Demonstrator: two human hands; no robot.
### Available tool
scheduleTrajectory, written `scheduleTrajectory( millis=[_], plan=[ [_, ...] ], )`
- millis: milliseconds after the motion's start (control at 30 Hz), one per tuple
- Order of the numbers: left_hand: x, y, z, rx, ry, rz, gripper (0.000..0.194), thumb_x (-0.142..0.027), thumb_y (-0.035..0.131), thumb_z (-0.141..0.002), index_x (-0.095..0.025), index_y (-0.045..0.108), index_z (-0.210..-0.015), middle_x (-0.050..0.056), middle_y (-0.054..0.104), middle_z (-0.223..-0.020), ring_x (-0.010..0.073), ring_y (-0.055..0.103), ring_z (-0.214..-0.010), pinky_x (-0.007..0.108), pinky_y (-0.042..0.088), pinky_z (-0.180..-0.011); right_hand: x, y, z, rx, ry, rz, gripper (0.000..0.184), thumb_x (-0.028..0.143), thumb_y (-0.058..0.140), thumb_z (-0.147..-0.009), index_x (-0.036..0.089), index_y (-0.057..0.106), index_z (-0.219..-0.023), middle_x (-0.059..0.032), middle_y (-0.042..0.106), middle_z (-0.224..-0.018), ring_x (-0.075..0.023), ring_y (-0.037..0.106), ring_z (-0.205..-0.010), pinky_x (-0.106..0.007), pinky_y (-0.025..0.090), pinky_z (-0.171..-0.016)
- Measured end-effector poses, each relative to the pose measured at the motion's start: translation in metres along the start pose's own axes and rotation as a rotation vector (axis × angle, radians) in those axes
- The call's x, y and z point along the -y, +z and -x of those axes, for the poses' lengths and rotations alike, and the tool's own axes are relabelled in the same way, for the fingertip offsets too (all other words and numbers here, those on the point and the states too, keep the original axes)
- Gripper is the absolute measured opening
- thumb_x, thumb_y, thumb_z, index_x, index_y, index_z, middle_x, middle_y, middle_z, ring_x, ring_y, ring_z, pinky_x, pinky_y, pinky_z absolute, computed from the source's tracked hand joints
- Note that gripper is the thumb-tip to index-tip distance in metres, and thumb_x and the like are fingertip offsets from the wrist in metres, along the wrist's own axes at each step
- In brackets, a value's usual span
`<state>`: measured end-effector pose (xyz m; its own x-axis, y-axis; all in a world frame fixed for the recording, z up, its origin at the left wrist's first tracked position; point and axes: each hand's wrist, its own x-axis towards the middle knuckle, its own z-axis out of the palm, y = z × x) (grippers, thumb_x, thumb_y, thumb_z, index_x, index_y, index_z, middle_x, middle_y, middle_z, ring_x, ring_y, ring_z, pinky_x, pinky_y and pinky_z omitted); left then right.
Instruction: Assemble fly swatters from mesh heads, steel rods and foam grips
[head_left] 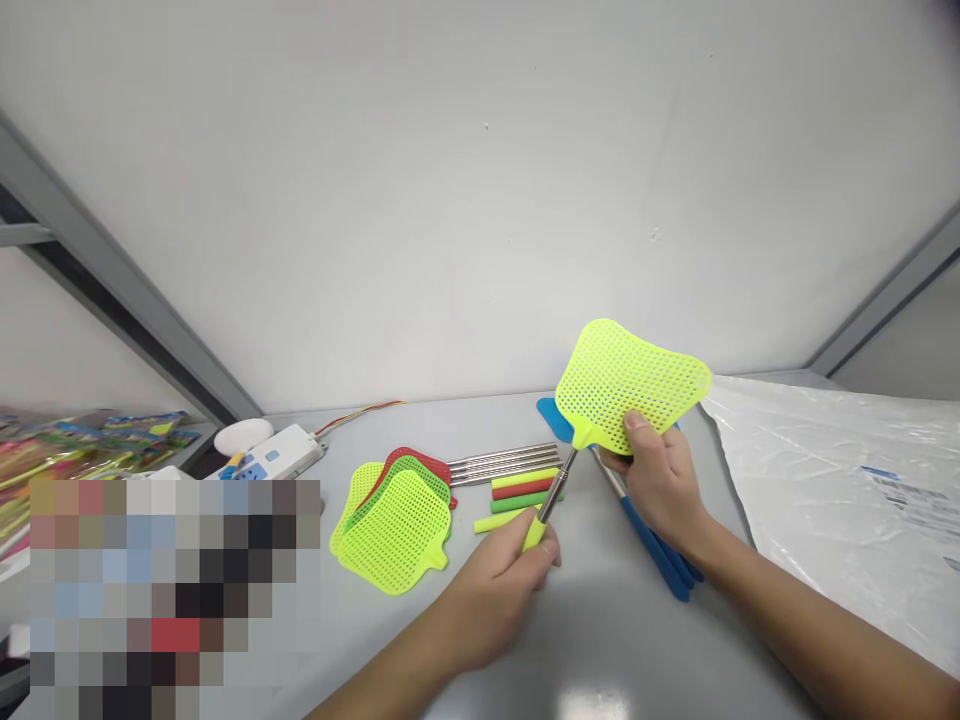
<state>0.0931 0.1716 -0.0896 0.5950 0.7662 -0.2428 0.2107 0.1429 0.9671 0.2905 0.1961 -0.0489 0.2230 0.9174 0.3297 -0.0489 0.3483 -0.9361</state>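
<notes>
My right hand (660,478) pinches the lower edge of a yellow-green mesh fly-swatter head (630,385), held up above the grey table (600,620). A metal rod (559,482) runs from the head's neck down to a yellow-green grip, and my left hand (504,580) is closed round that grip. To the left lies a stack of loose swatter heads (396,520), yellow-green, green and red. Between the stack and my hands lie several metal rods with coloured grips (517,475).
Blue swatters (664,555) lie on the table under my right hand. A clear plastic bag (840,500) covers the right side. A white power strip (277,455) with a wire sits at the back left, beside colourful packets (90,440). A white wall stands behind.
</notes>
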Motion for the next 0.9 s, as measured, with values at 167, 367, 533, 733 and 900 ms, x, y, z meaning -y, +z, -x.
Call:
scheduleTrajectory(
  millis=[167, 367, 533, 733, 900],
  plan=[
    [0.001, -0.001, 0.001, 0.051, 0.058, -0.01, 0.042, -0.057, 0.037, -0.095, -0.019, 0.053, -0.091, -0.005, 0.04, -0.067, 0.0109, 0.034, -0.06, 0.022, 0.027, -0.053, 0.012, -0.008, -0.006, 0.256, 0.033, 0.079, 0.039, 0.048, 0.045, -0.093, 0.021, 0.04, -0.066, 0.0036, 0.034, -0.062, -0.0087, 0.025, -0.05, -0.025, 0.023, -0.043],
    [0.007, -0.002, -0.003, 0.099, 0.058, 0.129, 0.045, -0.057, 0.035, -0.096, -0.018, 0.054, -0.087, -0.006, 0.037, -0.059, 0.0094, 0.03, -0.053, 0.021, 0.023, -0.046, 0.013, -0.021, -0.012, 0.394, 0.149, 0.085, 0.031, 0.049, 0.053, -0.09, 0.021, 0.047, -0.077, 0.0029, 0.039, -0.067, -0.0094, 0.029, -0.051, -0.026, 0.024, -0.045],
    [0.007, -0.005, -0.004, 0.148, 0.035, 0.238, 0.046, -0.056, 0.035, -0.096, -0.017, 0.055, -0.083, -0.007, 0.034, -0.051, 0.0086, 0.025, -0.045, 0.022, 0.017, -0.041, 0.015, -0.033, -0.018, 0.579, 0.247, 0.19, 0.039, 0.049, 0.046, -0.094, 0.021, 0.039, -0.068, 0.0052, 0.033, -0.058, -0.009, 0.027, -0.05, -0.027, 0.022, -0.047],
    [0.001, -0.005, -0.003, 0.143, 0.013, 0.183, 0.047, -0.059, 0.035, -0.095, -0.019, 0.045, -0.072, -0.007, 0.033, -0.052, 0.0083, 0.025, -0.046, 0.022, 0.019, -0.042, 0.015, -0.034, -0.018, 0.68, 0.273, 0.246, 0.042, 0.05, 0.04, -0.097, 0.022, 0.034, -0.066, 0.0061, 0.03, -0.056, -0.0092, 0.023, -0.05, -0.029, 0.019, -0.048],
    [-0.012, 0.003, 0.003, -0.127, 0.065, -0.155, 0.047, -0.056, 0.037, -0.095, -0.019, 0.046, -0.068, -0.003, 0.045, -0.06, 0.0129, 0.042, -0.059, 0.024, 0.031, -0.055, 0.019, -0.03, -0.017, 0.71, 0.306, 0.257, 0.043, 0.05, 0.037, -0.098, 0.022, 0.033, -0.065, 0.0062, 0.029, -0.055, -0.0098, 0.022, -0.05, -0.03, 0.019, -0.049]
  ],
)
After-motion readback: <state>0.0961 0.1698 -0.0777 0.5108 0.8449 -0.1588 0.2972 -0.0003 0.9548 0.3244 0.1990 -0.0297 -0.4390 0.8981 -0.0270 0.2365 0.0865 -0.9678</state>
